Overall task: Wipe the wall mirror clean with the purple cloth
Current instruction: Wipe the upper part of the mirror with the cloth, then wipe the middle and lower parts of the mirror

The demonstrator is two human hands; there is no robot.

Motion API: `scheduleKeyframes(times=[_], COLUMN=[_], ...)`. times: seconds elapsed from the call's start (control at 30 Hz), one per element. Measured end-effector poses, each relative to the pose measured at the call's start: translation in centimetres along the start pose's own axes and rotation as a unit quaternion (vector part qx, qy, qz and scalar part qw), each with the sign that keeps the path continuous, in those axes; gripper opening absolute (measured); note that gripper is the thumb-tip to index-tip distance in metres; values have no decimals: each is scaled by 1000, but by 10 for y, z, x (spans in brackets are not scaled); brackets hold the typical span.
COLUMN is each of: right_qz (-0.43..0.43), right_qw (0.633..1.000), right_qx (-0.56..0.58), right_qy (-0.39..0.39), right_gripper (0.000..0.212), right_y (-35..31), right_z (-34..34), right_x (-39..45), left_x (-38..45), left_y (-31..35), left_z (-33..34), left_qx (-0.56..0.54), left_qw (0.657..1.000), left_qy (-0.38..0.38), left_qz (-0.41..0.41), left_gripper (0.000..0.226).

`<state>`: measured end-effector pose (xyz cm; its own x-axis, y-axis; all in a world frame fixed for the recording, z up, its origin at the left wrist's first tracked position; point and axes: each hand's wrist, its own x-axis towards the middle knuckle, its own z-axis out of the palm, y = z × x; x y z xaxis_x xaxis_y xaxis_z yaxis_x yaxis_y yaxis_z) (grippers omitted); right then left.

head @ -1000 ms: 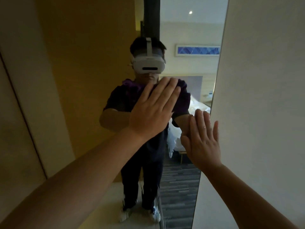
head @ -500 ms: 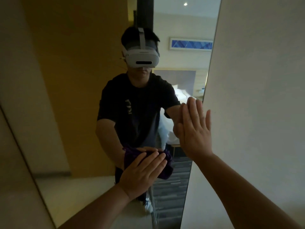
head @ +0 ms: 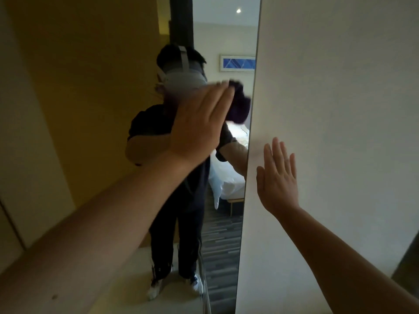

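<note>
Near mirror [head: 127,64] right edge, left hand [head: 199,123] flat-pressing purple cloth [head: 238,107], not clamped; right hand [head: 277,177] splayed on wall [head: 340,87]; risks slipping off.

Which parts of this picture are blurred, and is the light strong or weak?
Head view: the left hand and crumpled purple cloth on the tall wall mirror are motion-blurred; the right hand on the pale wall is sharp; light is dim.
</note>
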<state>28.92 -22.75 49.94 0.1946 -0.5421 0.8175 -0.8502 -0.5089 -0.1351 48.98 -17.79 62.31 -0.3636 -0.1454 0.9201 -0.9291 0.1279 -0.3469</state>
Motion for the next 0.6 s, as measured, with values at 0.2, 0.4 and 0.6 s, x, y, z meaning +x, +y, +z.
scheduleKeyframes(times=[0.2, 0.4, 0.6], right_qz=[-5, 1, -30], right_qw=[1000, 998, 995], right_qx=[9, 54, 71], right_qy=[21, 44, 63], right_gripper=[55, 54, 51], right_y=[8, 17, 24], right_z=[4, 19, 41], right_x=[4, -2, -32], left_x=[72, -26, -193], left_y=[-4, 33, 84], left_z=[10, 24, 44], left_qx=[101, 113, 99], left_qw=[994, 982, 949], left_qy=[-19, -96, -188], left_qz=[26, 116, 233], left_gripper=[48, 57, 51])
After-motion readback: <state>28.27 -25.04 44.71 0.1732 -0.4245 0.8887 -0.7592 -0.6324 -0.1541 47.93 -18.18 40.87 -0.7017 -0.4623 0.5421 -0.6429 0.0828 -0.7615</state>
